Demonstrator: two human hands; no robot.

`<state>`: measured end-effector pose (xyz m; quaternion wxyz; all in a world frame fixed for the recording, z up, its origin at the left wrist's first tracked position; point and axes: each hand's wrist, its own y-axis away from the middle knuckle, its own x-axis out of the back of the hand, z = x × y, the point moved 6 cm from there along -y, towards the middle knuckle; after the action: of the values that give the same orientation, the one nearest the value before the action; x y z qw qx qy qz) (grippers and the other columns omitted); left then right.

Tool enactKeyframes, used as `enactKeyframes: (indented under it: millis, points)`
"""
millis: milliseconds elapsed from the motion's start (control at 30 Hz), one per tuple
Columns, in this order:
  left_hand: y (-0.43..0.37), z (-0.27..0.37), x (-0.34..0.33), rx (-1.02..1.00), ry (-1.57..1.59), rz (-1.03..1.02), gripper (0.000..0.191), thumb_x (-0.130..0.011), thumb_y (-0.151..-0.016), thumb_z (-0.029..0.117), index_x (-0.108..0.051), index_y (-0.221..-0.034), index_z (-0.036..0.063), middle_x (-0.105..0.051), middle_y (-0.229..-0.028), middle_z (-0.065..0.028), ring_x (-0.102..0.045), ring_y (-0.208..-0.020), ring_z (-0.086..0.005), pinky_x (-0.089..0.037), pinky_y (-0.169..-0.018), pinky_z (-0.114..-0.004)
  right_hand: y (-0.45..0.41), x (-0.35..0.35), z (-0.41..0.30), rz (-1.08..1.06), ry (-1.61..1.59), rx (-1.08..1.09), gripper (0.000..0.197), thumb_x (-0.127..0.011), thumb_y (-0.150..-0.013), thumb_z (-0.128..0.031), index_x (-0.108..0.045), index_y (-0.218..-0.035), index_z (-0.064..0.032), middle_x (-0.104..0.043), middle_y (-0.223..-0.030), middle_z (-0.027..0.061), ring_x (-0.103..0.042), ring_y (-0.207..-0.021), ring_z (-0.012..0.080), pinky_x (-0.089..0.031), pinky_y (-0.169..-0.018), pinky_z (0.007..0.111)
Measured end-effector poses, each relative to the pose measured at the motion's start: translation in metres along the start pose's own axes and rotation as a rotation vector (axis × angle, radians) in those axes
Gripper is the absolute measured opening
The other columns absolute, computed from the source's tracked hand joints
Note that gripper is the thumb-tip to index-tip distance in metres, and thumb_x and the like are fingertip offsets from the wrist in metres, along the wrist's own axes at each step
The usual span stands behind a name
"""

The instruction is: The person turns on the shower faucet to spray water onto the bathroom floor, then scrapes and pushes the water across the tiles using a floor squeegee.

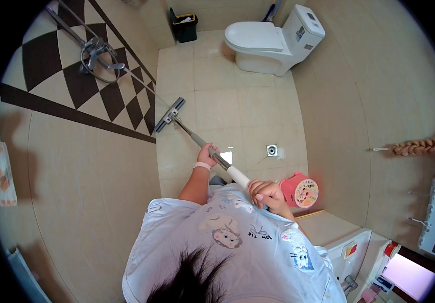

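A sponge mop with a grey and white handle point(237, 176) runs slantwise across my front. Its flat mop head point(170, 114) lies on the tiled floor point(217, 106), close to the foot of the left wall. My left hand point(206, 154) is wrapped around the grey grip partway down the pole, with a pale band at the wrist. Higher up, near my body, my right hand point(266, 194) is closed around the end of the white handle part. Just beyond the right hand stands a red plastic stool point(290, 189), its top bearing a cartoon print.
A white toilet point(259, 41) stands at the far right. The black trash bin point(184, 28) sits in the far left corner. A square floor drain point(272, 150) is set right of the mop. The shower mixer point(98, 55) juts from the left wall; a washbasin point(348, 252) is at lower right.
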<state>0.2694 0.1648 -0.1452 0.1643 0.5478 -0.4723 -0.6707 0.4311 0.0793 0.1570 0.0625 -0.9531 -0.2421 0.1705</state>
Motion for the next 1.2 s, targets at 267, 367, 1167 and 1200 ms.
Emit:
enactKeyframes:
  millis: [267, 367, 1167, 1200]
  points:
    - [0.021, -0.002, -0.002, -0.008, -0.023, -0.009, 0.014, -0.052, -0.077, 0.012, -0.039, -0.073, 0.0071, -0.043, -0.06, -0.0039, -0.046, -0.054, -0.0164, -0.042, -0.046, -0.026, 0.005, -0.011, 0.004, -0.061, 0.034, 0.01, 0.032, -0.048, -0.076, -0.007, -0.044, -0.045, -0.0039, -0.048, -0.048, 0.0064, -0.046, -0.053, 0.0205, -0.036, -0.068, 0.033]
    - [0.017, 0.0, 0.006, -0.028, -0.066, -0.03, 0.013, -0.052, -0.078, 0.012, -0.04, -0.075, 0.007, -0.045, -0.06, -0.0043, -0.047, -0.054, -0.0168, -0.044, -0.049, -0.027, 0.007, -0.015, 0.002, -0.075, 0.051, 0.056, 0.029, -0.049, -0.075, -0.002, -0.044, -0.046, -0.0027, -0.047, -0.049, 0.0071, -0.046, -0.053, 0.0214, -0.037, -0.066, 0.033]
    - [0.036, 0.025, 0.0, -0.268, -0.323, -0.068, 0.009, -0.05, -0.072, 0.008, -0.045, -0.065, 0.0058, -0.046, -0.056, -0.0049, -0.047, -0.048, -0.0164, -0.039, -0.044, -0.025, -0.001, -0.05, -0.007, -0.187, 0.262, 0.158, 0.02, -0.054, -0.075, -0.001, -0.045, -0.057, 0.0017, -0.048, -0.06, 0.0115, -0.047, -0.062, 0.0261, -0.037, -0.066, 0.036]
    - [0.035, 0.024, -0.001, -0.239, -0.335, -0.101, 0.009, -0.05, -0.073, 0.008, -0.046, -0.066, 0.0048, -0.046, -0.055, -0.0043, -0.047, -0.049, -0.0162, -0.042, -0.047, -0.027, -0.003, -0.05, -0.006, -0.184, 0.266, 0.157, 0.02, -0.054, -0.075, -0.001, -0.045, -0.057, 0.0017, -0.048, -0.06, 0.0114, -0.047, -0.061, 0.0261, -0.037, -0.066, 0.036]
